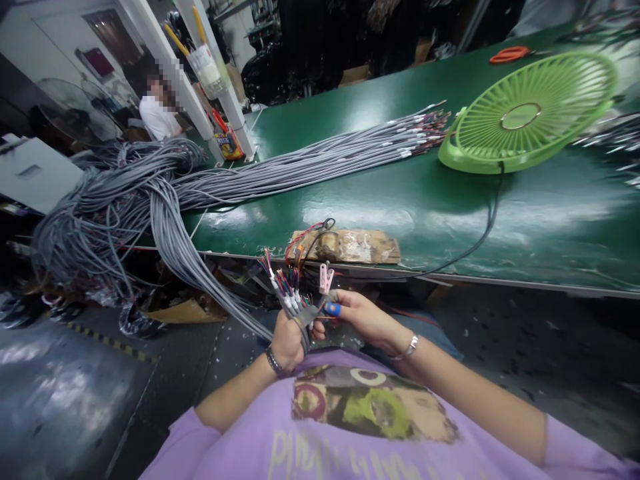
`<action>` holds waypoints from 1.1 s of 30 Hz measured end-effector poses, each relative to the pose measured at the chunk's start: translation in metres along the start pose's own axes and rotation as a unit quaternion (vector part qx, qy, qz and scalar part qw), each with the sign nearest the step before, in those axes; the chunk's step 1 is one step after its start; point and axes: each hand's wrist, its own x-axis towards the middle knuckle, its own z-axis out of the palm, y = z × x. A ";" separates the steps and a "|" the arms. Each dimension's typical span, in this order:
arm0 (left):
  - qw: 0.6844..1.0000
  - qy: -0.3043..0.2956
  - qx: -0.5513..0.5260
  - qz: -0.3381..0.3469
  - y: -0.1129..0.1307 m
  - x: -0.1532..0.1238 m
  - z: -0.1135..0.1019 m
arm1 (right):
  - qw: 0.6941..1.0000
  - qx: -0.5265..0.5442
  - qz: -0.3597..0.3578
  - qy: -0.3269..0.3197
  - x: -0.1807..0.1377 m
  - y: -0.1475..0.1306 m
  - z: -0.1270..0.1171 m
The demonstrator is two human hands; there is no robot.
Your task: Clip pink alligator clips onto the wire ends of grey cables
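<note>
My left hand (287, 341) is closed in a fist around a bunch of grey cables (210, 287) whose stripped coloured wire ends (283, 280) stick up above it. My right hand (361, 315) pinches a small blue-handled tool (331, 309) held against those cable ends. A pink clip (325, 277) stands just above the fingers. Both hands are in front of my chest, below the edge of the green table (400, 193). The cables trail left and up to a large tangled heap (110, 207).
A wooden block with wires (350, 245) sits on the table's near edge. A second row of grey cables (325, 160) lies across the table. A green fan (530, 113) lies flat at right, its cord running down. Another person (157, 110) sits far left.
</note>
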 end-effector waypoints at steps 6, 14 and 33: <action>0.999 -0.039 -0.002 -0.022 -0.001 -0.002 0.000 | 0.994 0.080 0.045 -0.060 0.004 0.003 0.005; 0.999 0.032 0.005 0.032 -0.003 -0.003 0.002 | 0.995 0.070 0.008 0.071 0.009 0.014 -0.008; 0.998 0.033 -0.012 0.054 0.006 -0.009 0.005 | 0.975 0.059 -0.065 0.203 0.009 0.007 -0.021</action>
